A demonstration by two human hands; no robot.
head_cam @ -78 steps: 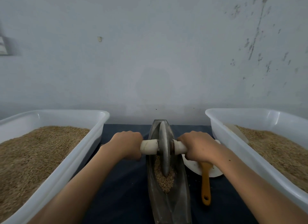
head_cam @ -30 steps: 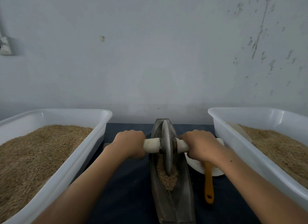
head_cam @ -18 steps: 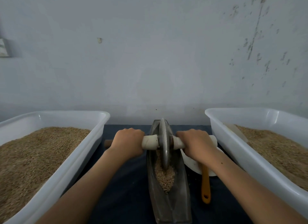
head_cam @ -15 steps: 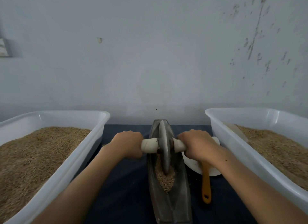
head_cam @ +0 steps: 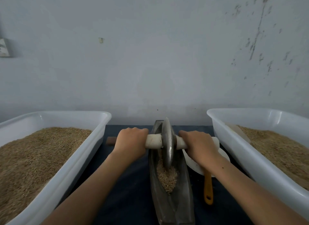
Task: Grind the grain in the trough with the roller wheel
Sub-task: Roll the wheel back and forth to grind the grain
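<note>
since 0.5 s ago, roller wheel (head_cam: 167,144) has been rolled farther along trough (head_cam: 182,188); its axle is gripped by left hand (head_cam: 129,143) and right hand (head_cam: 199,145).

Dark blue table (head_cam: 130,191) set against a wall

On it lie a metal trough (head_cam: 182,196) in the middle, a white tub (head_cam: 75,159) on each side, a white plate (head_cam: 222,155) and a yellow handle (head_cam: 208,189).

Both forearms reach forward, left hand (head_cam: 131,142) and right hand (head_cam: 199,145) knuckles-up, fingers apparently curled under, largely hidden.
</note>
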